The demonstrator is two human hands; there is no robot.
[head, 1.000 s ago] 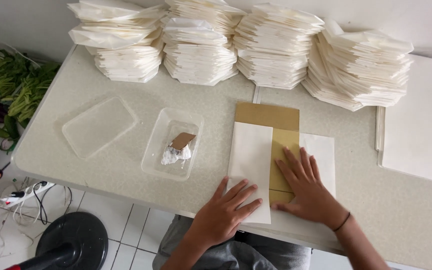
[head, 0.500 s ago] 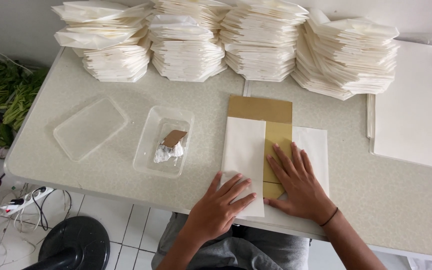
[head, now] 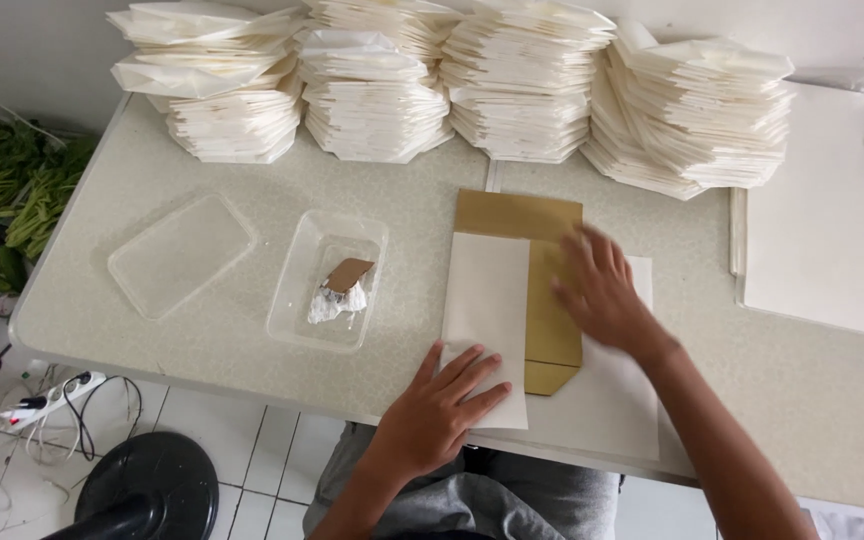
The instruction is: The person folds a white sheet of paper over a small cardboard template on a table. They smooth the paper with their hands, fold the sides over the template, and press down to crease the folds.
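Paper folded over the gold card lies at the table edge, left hand flat and spread pinning its corner, right hand open, pressing the card to crease it.

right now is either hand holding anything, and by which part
Nothing is gripped. The left hand lies flat, pinning the white paper at its near end. The right hand, blurred, rests open over the gold card.

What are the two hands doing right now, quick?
Left hand: open, flat, pressing on the white paper sheet.
Right hand: open, fingers spread, over the gold card; blurred, holding nothing.
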